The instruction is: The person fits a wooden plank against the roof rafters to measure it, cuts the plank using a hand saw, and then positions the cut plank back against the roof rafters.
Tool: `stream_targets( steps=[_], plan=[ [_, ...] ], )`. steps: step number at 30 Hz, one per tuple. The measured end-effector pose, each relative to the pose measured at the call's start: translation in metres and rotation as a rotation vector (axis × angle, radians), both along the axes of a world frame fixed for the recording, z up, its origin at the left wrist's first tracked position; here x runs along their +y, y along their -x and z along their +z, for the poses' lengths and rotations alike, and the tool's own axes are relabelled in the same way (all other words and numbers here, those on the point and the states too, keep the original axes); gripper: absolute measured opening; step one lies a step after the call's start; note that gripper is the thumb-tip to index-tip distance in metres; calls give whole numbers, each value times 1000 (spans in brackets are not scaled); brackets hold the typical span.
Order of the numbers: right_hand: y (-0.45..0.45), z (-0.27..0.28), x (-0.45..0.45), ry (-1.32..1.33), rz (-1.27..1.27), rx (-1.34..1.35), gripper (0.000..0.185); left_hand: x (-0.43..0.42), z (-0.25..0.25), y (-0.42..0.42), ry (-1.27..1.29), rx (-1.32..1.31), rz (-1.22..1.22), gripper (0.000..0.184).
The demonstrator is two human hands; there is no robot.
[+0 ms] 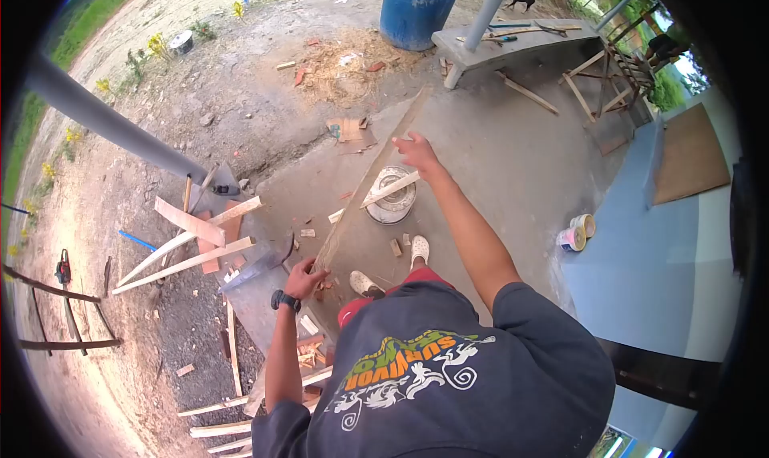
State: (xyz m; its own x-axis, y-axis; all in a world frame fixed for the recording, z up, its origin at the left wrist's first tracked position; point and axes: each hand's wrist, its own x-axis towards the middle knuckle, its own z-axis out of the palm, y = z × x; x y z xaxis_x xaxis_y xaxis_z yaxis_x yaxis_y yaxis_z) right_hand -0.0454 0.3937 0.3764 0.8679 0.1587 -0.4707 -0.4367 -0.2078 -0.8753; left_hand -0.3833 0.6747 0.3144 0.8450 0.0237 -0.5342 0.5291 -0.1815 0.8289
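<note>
long thin grey-brown board, slanted mid-frame, left hand gripping lower end, right hand spread open at upper part

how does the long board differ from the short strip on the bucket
The long board is much longer than the short strip. The board looks darker, the strip paler. The left hand grips the board's near end; the strip lies across the bucket. Both look wooden.

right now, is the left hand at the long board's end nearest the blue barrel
No, the left hand holds the opposite end of the long board, away from the blue barrel.
</note>
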Motion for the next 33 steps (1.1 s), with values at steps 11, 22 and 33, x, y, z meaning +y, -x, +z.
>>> stream_targets(
  steps=[11,22,33],
  plan=[
    [54,-223,-4,-40,-180,544,40,-1,-163,90,-703,64,-47,41],
    [99,-405,29,-375,-134,817,32,26,-323,130,-1243,249,10,32],
    [185,-307,74,-643,-212,712,38,49,-277,152,-1174,434,36,60]
  ],
)
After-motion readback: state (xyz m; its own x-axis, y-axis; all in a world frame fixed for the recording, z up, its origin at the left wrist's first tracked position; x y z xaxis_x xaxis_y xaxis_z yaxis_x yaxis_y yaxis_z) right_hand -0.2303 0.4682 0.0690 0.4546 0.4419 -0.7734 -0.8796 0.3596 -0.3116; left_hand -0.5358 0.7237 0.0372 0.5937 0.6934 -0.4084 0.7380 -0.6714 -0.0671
